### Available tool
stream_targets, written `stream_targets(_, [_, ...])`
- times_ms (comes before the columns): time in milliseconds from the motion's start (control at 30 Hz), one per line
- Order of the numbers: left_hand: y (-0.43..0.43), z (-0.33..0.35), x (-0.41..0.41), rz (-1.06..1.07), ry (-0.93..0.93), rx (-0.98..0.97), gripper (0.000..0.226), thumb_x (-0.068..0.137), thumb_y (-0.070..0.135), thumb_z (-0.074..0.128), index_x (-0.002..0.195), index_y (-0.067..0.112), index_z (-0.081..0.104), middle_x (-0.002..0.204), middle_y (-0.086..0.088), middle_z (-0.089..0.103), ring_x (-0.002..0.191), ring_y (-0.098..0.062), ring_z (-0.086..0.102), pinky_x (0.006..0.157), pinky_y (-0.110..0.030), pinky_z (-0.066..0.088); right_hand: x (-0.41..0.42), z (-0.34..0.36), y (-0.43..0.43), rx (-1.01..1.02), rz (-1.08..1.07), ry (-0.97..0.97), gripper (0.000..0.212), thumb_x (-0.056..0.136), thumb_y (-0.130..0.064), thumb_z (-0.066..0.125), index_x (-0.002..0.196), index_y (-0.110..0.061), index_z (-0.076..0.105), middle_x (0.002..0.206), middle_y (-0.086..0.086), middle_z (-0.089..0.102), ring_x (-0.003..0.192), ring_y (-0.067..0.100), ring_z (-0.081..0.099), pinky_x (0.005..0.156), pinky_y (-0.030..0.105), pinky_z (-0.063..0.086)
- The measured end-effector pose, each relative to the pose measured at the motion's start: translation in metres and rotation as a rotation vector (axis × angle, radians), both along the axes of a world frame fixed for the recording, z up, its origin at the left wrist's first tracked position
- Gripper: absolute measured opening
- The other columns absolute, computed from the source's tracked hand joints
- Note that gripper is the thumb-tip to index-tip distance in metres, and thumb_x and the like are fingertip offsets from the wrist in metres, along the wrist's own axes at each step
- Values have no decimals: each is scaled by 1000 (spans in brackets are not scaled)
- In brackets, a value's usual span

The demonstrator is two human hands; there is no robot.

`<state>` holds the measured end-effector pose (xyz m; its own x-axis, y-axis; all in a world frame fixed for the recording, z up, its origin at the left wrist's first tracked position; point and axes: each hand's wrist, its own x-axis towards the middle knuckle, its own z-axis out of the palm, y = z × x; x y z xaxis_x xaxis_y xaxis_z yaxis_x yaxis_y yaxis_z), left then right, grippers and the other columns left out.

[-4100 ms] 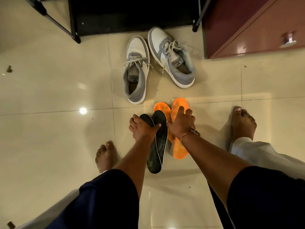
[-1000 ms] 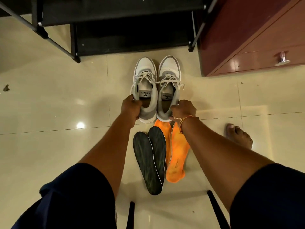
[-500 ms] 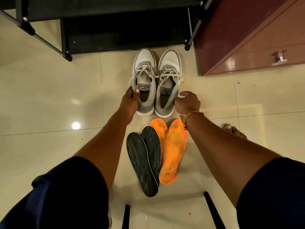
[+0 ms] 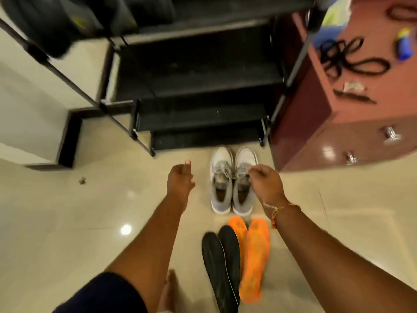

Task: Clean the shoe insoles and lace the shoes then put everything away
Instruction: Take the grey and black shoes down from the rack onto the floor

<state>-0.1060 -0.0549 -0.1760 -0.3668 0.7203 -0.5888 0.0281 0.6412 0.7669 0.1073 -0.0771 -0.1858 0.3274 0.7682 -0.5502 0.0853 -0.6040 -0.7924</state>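
both arms outstretched, left hand and right hand loosely curled.

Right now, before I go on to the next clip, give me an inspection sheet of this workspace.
Surface: glossy tiled floor, light glare, a small scrap of debris.
Job's things: grey shoes side by side, toes toward the black shoe rack; black insoles and orange insoles lying behind the heels.
Clutter: dark cord, blue item and small bits on the red-brown cabinet.
Grippers: left hand holds nothing, beside the shoes; right hand loosely curled over the right shoe, grip unclear through blur.
Cables: only that cord.
Surroundings: dark blurred items on the rack's top shelf; bare foot on the floor.
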Motion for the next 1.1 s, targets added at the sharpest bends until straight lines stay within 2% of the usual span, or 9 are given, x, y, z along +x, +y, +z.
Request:
stream_targets(100, [8,86,-19,150,-110,211,35,102,40,55,117,9,59,117,-12,64,107,-23,65,87,-37,58,-24,90,17,161,24,122,14,86,-41,65,85,-30,73,89,2,72,92,23,70,84,42,58])
stream_targets(233, [23,205,-40,288,-178,469,29,101,37,58,114,11,54,106,-9,59,93,-18,63,85,-34,58,-57,205,39,332,87,256,9,97,-30,62,97,-24,68,100,1,72,98,17,70,84,34,59])
stream_targets(333, [38,263,-54,299,84,542,68,91,50,68,139,14,37,122,-5,52,105,-19,60,92,-36,56,-83,264,61,485,153,185,27,93,-39,65,108,-17,67,96,0,72,97,22,70,90,41,58])
stream_targets(467, [67,301,-67,229,466,445,111,76,63,76,156,17,16,154,-15,24,140,-36,35,111,-52,42,-108,306,96,581,317,-133,57,90,-49,66,136,-18,51,112,-6,57,102,11,55,87,24,44])
stream_targets(600, [99,319,-69,106,595,325,123,74,68,75,160,17,3,161,-21,10,148,-43,17,115,-55,31,-124,324,142,636,381,-486,81,83,-49,73,147,-19,36,137,14,46,121,33,52,101,39,47])
stream_targets(700, [118,321,-68,5,717,245,126,74,70,73,160,17,-1,163,-23,3,151,-43,6,116,-56,28,-132,319,173,596,481,-670,88,78,-48,78,150,-26,31,147,18,35,125,41,49,104,45,47])
stream_targets(833, [134,315,-67,42,783,182,123,77,60,77,160,15,-2,160,-25,8,147,-41,15,112,-53,33,-147,304,197,575,544,-770,95,72,-52,82,146,-20,32,144,18,35,124,42,48,97,45,49])
stream_targets(933, [138,311,-75,123,726,247,109,78,49,77,159,18,9,156,-23,18,141,-40,25,106,-49,41,-163,295,202,601,474,-750,108,64,-55,86,144,-15,27,143,18,34,123,41,48,93,46,49])
stream_targets(1100, [145,306,-108,218,581,309,100,69,56,77,150,23,29,142,-16,35,125,-38,45,101,-50,50,-170,275,205,594,491,-864,126,62,-41,92,155,-21,10,156,18,16,128,45,44,97,49,49])
